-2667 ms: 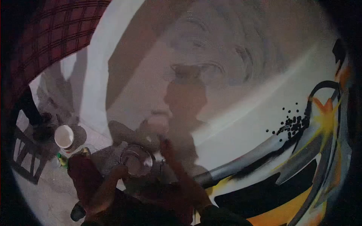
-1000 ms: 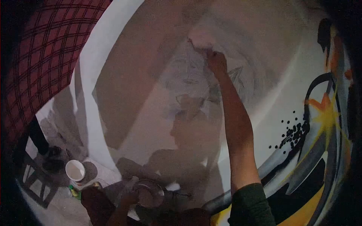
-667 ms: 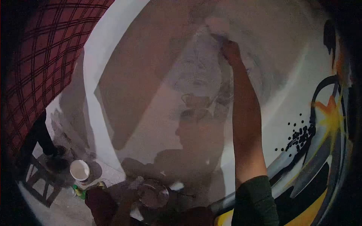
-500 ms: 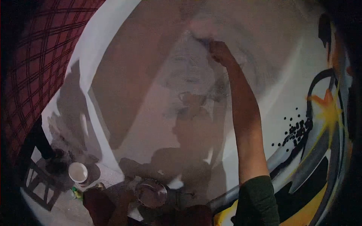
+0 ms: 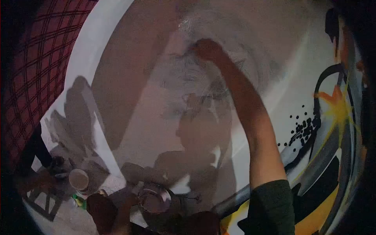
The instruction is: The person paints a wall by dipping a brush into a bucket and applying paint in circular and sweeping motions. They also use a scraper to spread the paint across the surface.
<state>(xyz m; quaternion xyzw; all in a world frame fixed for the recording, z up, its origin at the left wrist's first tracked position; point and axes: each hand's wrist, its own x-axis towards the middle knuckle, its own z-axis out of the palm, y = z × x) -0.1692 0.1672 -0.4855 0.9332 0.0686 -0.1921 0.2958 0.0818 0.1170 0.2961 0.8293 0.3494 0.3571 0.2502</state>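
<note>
My right hand [image 5: 205,50] is raised against the wall [image 5: 164,94], closed around what looks like a paintbrush [image 5: 188,53]. Its tip points left onto a patch of grey, streaky strokes. Low in the view, my left hand [image 5: 133,196] is in dim light at the left rim of a round paint bucket [image 5: 155,199] and appears to grip it. Pale material shows inside that bucket. The fingers of the left hand are hard to make out.
A white bucket [image 5: 79,179] stands on the floor at lower left, with a green and yellow bottle [image 5: 79,201] beside it. A person's dark leg [image 5: 42,149] is at the left edge. Painted graffiti [image 5: 337,105] covers the wall at right. Shadows fall across the wall.
My right hand with the brush has moved left and slightly down along the wall. The left hand and its bucket have stayed nearly in place. A shadow now covers the white bucket.
</note>
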